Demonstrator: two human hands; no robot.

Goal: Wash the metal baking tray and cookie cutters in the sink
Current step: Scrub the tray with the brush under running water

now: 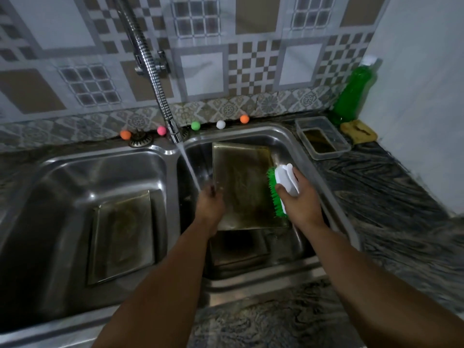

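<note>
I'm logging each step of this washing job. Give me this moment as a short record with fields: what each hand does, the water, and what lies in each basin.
left hand: grips the left edge of the baking tray, under the water stream
right hand: holds the scrub brush, green bristles against the tray's right side
tap: running
right basin: tray held tilted; a dark tray lies beneath
left basin: second tray lying flat
cookie cutters: not visible
</note>
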